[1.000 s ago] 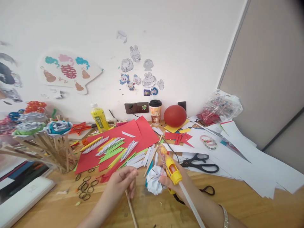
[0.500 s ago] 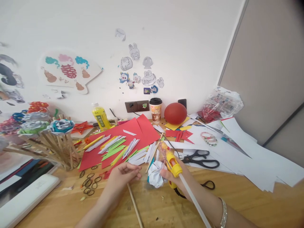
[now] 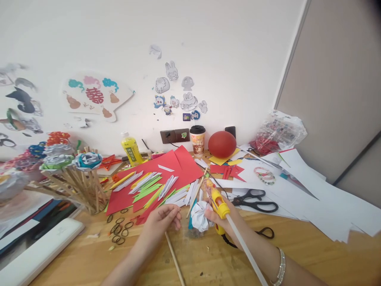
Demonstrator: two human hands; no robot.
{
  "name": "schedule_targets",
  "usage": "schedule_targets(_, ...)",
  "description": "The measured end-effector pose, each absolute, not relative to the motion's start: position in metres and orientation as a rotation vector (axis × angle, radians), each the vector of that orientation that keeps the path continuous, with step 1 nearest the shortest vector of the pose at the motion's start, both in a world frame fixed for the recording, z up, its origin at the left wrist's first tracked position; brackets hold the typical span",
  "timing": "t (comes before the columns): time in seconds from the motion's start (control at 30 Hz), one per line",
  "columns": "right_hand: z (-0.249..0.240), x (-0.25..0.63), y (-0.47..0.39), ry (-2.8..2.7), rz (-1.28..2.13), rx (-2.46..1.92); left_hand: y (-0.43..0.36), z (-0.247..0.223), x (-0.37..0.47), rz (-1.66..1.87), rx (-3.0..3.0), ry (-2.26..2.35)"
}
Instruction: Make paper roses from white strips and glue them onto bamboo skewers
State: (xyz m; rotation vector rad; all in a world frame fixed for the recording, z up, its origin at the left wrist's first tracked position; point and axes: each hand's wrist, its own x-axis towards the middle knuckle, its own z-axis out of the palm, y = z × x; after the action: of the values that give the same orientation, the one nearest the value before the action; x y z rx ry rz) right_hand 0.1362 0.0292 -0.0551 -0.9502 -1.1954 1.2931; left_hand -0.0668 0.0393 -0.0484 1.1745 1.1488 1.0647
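Observation:
My right hand [image 3: 226, 224] is closed around a yellow hot glue gun [image 3: 219, 206], and a long white glue stick [image 3: 245, 248] runs out of its back. A crumpled white paper flower [image 3: 200, 216] sits against the thumb of this hand; a bit of blue paper shows behind it. To the left, my left hand [image 3: 162, 220] has its fingers curled in around the upper end of a thin wooden stick [image 3: 175, 260]. That end is hidden beneath the hand, and the stick slants toward me over the wooden table [image 3: 226, 270].
Folded paper strips [image 3: 147, 184] lie on red sheets [image 3: 187, 163]. Black scissors [image 3: 253, 200] rest on white paper [image 3: 336, 198]. Black elastic bands [image 3: 117, 230] are left of my hands. Stick-stemmed paper flowers [image 3: 89, 161], a bottle [image 3: 131, 149], a cup [image 3: 197, 141] and a red balloon [image 3: 222, 144] stand behind.
The whole view has shifted slightly, so the scene sits a little further right. Both hands keep nearly the same pose, with the glue gun still in my right hand.

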Motion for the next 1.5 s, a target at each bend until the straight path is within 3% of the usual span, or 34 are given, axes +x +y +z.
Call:
schedule_targets(0.7,-0.069,0.143,0.041,-1.332,1.248,-0.991,0.031,-0.034,-0.067,1.123,0.822,0.993)
schedule_targets(1.17,-0.059,0.143,0.034,-1.398,1.268,-0.994,0.04,-0.048,-0.079,1.14,1.546,1.557)
schedule_targets(1.4,-0.051,0.139,0.027,-1.489,1.181,-0.959,0.018,-0.061,-0.056,1.06,1.675,0.992)
schedule_targets(1.5,-0.049,0.133,0.02,-1.504,1.228,-0.927,0.005,-0.067,-0.044,1.015,1.647,0.96)
